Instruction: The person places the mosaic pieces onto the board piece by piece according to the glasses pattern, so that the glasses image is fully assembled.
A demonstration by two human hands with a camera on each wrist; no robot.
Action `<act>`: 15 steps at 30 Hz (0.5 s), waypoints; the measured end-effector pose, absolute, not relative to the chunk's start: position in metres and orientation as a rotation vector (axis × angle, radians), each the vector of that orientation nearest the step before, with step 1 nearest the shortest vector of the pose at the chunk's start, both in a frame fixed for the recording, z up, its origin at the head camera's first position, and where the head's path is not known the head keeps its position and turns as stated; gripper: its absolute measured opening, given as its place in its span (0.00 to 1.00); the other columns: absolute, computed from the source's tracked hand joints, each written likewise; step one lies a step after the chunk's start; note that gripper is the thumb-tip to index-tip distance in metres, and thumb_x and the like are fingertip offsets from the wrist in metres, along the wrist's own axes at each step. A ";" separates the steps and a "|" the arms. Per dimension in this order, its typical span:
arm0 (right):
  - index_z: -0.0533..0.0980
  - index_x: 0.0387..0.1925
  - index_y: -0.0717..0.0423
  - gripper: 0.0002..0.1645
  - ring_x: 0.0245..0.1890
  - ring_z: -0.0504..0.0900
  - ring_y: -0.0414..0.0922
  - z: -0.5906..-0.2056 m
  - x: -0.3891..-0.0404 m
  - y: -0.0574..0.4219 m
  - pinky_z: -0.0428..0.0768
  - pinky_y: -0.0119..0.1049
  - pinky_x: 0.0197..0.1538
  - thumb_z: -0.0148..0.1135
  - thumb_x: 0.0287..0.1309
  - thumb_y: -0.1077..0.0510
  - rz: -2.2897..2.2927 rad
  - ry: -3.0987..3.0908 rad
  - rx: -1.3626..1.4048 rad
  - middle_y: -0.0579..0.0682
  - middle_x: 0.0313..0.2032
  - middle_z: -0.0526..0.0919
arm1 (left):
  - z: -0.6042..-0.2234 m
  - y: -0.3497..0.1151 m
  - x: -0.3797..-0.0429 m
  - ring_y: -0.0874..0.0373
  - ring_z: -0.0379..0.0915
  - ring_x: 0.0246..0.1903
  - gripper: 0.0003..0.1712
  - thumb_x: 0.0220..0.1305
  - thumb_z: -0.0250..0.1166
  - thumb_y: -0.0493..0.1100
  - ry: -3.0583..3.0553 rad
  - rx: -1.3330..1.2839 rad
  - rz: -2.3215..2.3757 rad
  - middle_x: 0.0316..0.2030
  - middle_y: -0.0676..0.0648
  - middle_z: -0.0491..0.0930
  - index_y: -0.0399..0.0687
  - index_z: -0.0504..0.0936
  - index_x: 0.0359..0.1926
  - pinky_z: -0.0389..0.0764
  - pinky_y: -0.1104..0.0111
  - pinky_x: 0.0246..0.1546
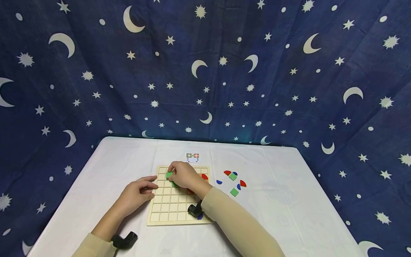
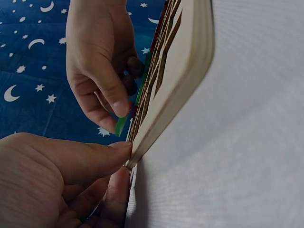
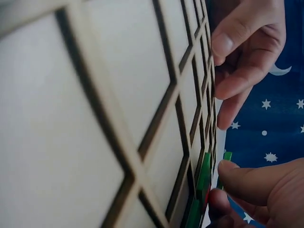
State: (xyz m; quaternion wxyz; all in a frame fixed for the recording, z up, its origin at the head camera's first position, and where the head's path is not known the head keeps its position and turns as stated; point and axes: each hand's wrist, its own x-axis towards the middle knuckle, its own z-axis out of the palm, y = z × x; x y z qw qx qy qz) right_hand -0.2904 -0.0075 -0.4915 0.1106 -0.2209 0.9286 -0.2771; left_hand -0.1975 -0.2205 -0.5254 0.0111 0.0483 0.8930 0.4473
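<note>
My right hand [image 1: 184, 175] pinches a green square tile [image 1: 169, 175] between thumb and fingers, over the upper left cells of a wooden grid board [image 1: 165, 207]. The right wrist view shows this tile [image 3: 228, 156] just off the board's surface. Another green tile [image 1: 174, 184] lies on the board under the hand. Red pieces [image 1: 204, 176] show beyond the right hand, partly hidden by it. A blue piece [image 1: 200, 216] is at the board's near right. My left hand [image 1: 136, 192], fingers loosely extended, touches the board's left edge with its fingertips.
Right of the board lie loose pieces: green squares [image 1: 234, 192], red rounded pieces [image 1: 243, 183] and small blue ones [image 1: 219, 182]. A printed pattern card [image 1: 192, 157] lies behind the board on the white tablecloth [image 1: 273, 200]. A dark starry curtain [image 1: 224, 71] hangs behind.
</note>
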 end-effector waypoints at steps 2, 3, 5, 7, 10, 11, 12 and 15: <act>0.84 0.43 0.44 0.09 0.26 0.74 0.38 -0.492 -0.290 -0.009 0.73 0.31 0.35 0.77 0.64 0.55 -0.804 2.734 -0.643 0.41 0.27 0.79 | -0.525 -0.221 -0.197 0.55 0.84 0.54 0.15 0.62 0.74 0.32 2.784 0.146 1.398 0.73 0.44 0.78 0.48 0.92 0.50 0.83 0.78 0.46; 0.84 0.43 0.44 0.09 0.26 0.74 0.38 -0.493 -0.290 -0.010 0.73 0.31 0.35 0.78 0.63 0.55 -0.798 2.736 -0.640 0.41 0.27 0.79 | -0.525 -0.221 -0.197 0.55 0.84 0.55 0.15 0.62 0.74 0.33 2.784 0.144 1.398 0.73 0.44 0.78 0.48 0.92 0.50 0.83 0.78 0.46; 0.85 0.42 0.44 0.10 0.26 0.74 0.38 -0.493 -0.290 -0.011 0.73 0.32 0.35 0.79 0.62 0.54 -0.787 2.740 -0.634 0.41 0.27 0.79 | -0.525 -0.221 -0.197 0.54 0.84 0.56 0.15 0.62 0.74 0.32 2.783 0.142 1.398 0.73 0.44 0.78 0.48 0.92 0.49 0.83 0.78 0.45; 0.85 0.42 0.44 0.10 0.26 0.74 0.38 -0.493 -0.290 -0.011 0.74 0.32 0.35 0.79 0.61 0.53 -0.771 2.749 -0.631 0.41 0.26 0.79 | -0.525 -0.220 -0.197 0.54 0.84 0.56 0.15 0.62 0.73 0.33 2.785 0.145 1.392 0.73 0.44 0.78 0.48 0.92 0.50 0.83 0.78 0.45; 0.86 0.42 0.43 0.10 0.26 0.75 0.38 -0.494 -0.290 -0.012 0.73 0.32 0.35 0.79 0.62 0.53 -0.759 2.769 -0.621 0.40 0.26 0.79 | -0.525 -0.220 -0.197 0.53 0.84 0.57 0.15 0.63 0.73 0.33 2.791 0.146 1.386 0.73 0.44 0.78 0.48 0.92 0.49 0.83 0.78 0.46; 0.86 0.43 0.43 0.09 0.26 0.75 0.38 -0.495 -0.290 -0.012 0.74 0.32 0.35 0.79 0.62 0.52 -0.755 2.775 -0.619 0.40 0.27 0.79 | -0.525 -0.220 -0.197 0.53 0.84 0.57 0.15 0.63 0.73 0.33 2.792 0.146 1.386 0.73 0.44 0.78 0.48 0.92 0.49 0.83 0.78 0.46; 0.86 0.43 0.43 0.09 0.27 0.75 0.38 -0.495 -0.290 -0.012 0.74 0.32 0.35 0.78 0.62 0.52 -0.754 2.780 -0.616 0.40 0.27 0.79 | -0.525 -0.220 -0.197 0.53 0.84 0.57 0.15 0.63 0.73 0.33 2.793 0.146 1.385 0.73 0.44 0.78 0.48 0.92 0.49 0.83 0.78 0.46; 0.86 0.42 0.43 0.08 0.27 0.75 0.38 -0.496 -0.290 -0.012 0.74 0.32 0.35 0.78 0.63 0.53 -0.771 2.784 -0.605 0.39 0.27 0.79 | -0.525 -0.220 -0.197 0.52 0.84 0.57 0.14 0.63 0.73 0.33 2.791 0.154 1.391 0.73 0.44 0.78 0.48 0.92 0.49 0.83 0.78 0.46</act>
